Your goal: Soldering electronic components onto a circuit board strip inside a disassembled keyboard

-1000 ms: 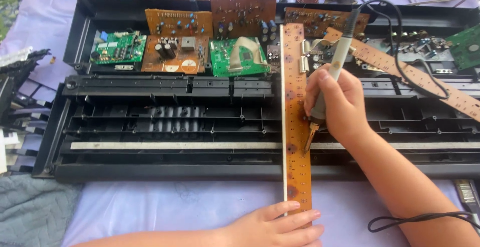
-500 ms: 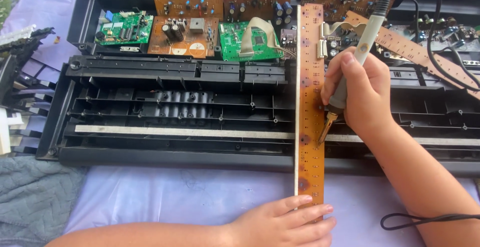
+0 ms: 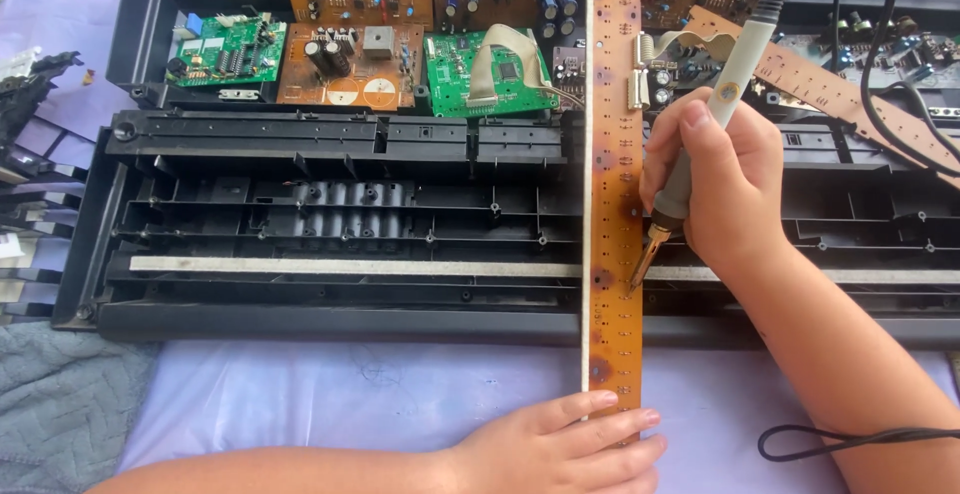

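Head view: one black keyboard chassis (image 3: 330, 204); one long brown circuit strip (image 3: 615, 204) laid across it, left hand (image 3: 560, 449) fingers flat together on its near end; two green boards (image 3: 225, 51); one soldering iron (image 3: 720, 104), right hand (image 3: 725, 189) fingers clamped round it, tip touching the strip.

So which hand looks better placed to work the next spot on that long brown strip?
The right hand: it grips the soldering iron, tip on the long brown circuit strip. The left hand pins the strip's near end.
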